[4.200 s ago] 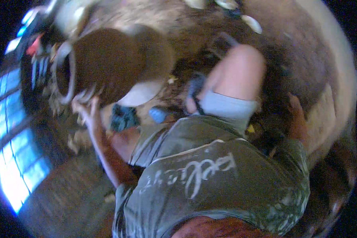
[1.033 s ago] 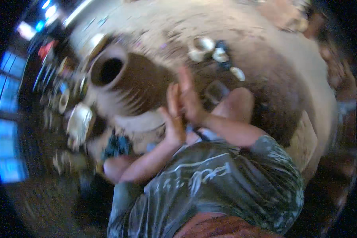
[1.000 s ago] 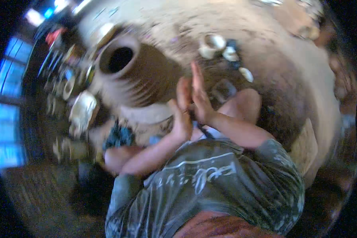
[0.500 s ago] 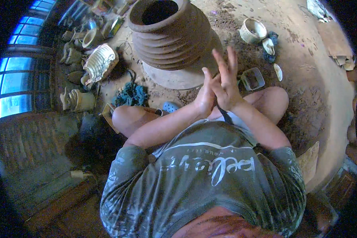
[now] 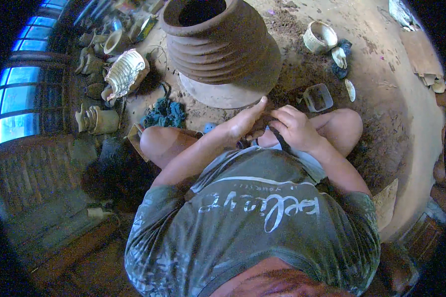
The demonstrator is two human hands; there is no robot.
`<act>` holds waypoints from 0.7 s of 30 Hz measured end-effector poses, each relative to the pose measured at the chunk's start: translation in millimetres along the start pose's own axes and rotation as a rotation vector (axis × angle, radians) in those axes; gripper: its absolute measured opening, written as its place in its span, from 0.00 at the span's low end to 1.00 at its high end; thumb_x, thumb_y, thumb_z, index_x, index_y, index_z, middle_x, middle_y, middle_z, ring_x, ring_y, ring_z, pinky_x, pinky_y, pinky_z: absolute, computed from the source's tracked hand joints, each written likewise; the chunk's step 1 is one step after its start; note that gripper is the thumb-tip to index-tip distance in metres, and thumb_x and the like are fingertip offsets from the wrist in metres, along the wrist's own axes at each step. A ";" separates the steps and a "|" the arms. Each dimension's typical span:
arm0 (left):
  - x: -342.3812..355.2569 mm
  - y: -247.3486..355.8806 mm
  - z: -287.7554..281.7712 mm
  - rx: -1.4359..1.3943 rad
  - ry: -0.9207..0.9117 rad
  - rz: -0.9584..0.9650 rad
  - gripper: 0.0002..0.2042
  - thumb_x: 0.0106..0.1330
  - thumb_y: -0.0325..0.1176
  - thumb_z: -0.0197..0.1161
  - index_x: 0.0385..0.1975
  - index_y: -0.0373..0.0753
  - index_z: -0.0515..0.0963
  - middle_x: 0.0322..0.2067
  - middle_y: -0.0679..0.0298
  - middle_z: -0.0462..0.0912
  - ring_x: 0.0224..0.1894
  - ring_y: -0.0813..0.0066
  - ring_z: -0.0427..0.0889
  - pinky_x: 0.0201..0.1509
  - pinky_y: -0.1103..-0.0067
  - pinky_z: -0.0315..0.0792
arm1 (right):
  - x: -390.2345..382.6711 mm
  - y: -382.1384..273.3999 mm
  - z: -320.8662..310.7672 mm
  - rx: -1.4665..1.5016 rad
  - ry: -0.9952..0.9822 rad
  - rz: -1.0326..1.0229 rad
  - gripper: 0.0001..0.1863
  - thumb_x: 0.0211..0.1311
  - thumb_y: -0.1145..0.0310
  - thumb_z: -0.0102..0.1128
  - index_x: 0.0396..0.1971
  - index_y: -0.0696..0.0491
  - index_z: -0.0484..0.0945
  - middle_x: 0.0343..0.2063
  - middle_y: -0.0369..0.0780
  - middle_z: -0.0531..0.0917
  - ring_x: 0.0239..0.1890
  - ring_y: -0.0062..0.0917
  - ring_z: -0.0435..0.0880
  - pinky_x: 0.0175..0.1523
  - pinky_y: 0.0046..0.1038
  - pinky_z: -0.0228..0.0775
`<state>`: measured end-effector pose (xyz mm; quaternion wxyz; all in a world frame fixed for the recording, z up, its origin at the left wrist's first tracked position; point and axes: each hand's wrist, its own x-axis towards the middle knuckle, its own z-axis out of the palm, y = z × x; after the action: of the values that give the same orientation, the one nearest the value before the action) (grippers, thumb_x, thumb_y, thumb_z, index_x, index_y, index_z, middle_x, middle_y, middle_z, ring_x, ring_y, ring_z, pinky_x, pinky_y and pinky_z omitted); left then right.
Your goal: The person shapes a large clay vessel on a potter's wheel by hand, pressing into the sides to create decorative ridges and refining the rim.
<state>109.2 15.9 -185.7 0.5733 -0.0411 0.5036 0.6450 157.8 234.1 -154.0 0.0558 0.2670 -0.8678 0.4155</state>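
Observation:
My left hand (image 5: 243,123) is held over my lap, thumb raised and fingers curled in shadow. My right hand (image 5: 295,128) has bent fingers close against it; whatever lies between them is hard to make out. Just beyond them stands a large brown, ridged clay pot (image 5: 215,54) with a dark round mouth, on a pale round base (image 5: 213,96). A clear plastic container (image 5: 318,97) sits beside my right knee. A tangled teal cloth (image 5: 166,114) lies by my left knee, near a blue clog (image 5: 209,126).
A white rippled piece (image 5: 124,74), clay vessels (image 5: 115,42) and cylindrical pieces (image 5: 99,119) crowd the left, before barred windows (image 5: 12,99). A pale tub (image 5: 319,37), white glove (image 5: 339,57) and oval piece (image 5: 350,89) lie upper right, on a floor (image 5: 376,34) scattered with brown clay.
My hands have moved from pressed palms with fingers raised to lower over my lap, my right fingers now bent. Earlier, my left hand was at the pot, whose mouth now faces more upward.

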 end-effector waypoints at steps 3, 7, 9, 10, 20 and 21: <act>-23.2 20.5 11.1 0.039 -0.024 0.033 0.29 0.75 0.65 0.47 0.43 0.42 0.79 0.27 0.68 0.80 0.23 0.78 0.75 0.22 0.79 0.67 | 3.3 5.0 -2.1 -0.039 0.003 -0.048 0.15 0.60 0.72 0.70 0.45 0.62 0.82 0.36 0.47 0.84 0.39 0.43 0.83 0.45 0.38 0.78; -24.5 20.3 8.9 0.250 0.061 0.198 0.19 0.77 0.50 0.58 0.47 0.37 0.79 0.35 0.67 0.84 0.34 0.78 0.81 0.39 0.78 0.75 | 5.2 -14.0 -5.0 0.018 0.095 0.100 0.15 0.59 0.72 0.70 0.46 0.60 0.83 0.40 0.47 0.86 0.41 0.41 0.86 0.47 0.37 0.79; -16.3 18.0 2.0 0.354 0.082 0.249 0.18 0.78 0.46 0.59 0.48 0.35 0.79 0.41 0.65 0.85 0.41 0.76 0.81 0.48 0.77 0.76 | 9.3 -17.8 -4.9 0.091 0.099 0.204 0.14 0.60 0.71 0.70 0.45 0.59 0.84 0.41 0.47 0.87 0.43 0.41 0.87 0.49 0.36 0.80; -11.9 17.1 -0.1 0.413 0.078 0.251 0.18 0.78 0.45 0.58 0.49 0.34 0.79 0.44 0.64 0.85 0.45 0.75 0.81 0.51 0.76 0.76 | 8.8 -12.8 -3.3 0.111 0.083 0.220 0.13 0.60 0.71 0.70 0.44 0.59 0.84 0.41 0.47 0.87 0.43 0.40 0.88 0.49 0.35 0.80; -103.8 140.7 4.9 0.895 0.919 1.129 0.17 0.78 0.41 0.55 0.52 0.32 0.76 0.40 0.48 0.84 0.44 0.51 0.83 0.52 0.61 0.75 | 23.4 20.6 -22.1 0.387 0.456 0.567 0.11 0.65 0.72 0.70 0.45 0.57 0.86 0.38 0.40 0.90 0.38 0.22 0.86 0.47 0.27 0.79; -115.1 167.8 0.3 1.039 1.017 1.237 0.17 0.78 0.41 0.55 0.54 0.33 0.75 0.40 0.46 0.84 0.44 0.46 0.84 0.53 0.59 0.75 | 26.8 19.8 -18.2 0.441 0.444 0.584 0.12 0.65 0.71 0.70 0.47 0.57 0.86 0.38 0.40 0.90 0.38 0.22 0.86 0.47 0.27 0.79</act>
<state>17.3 -36.7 -11.9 -0.2105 0.2170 0.8485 0.4344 122.6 246.7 -147.4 0.0628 -0.0802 -0.7644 0.6367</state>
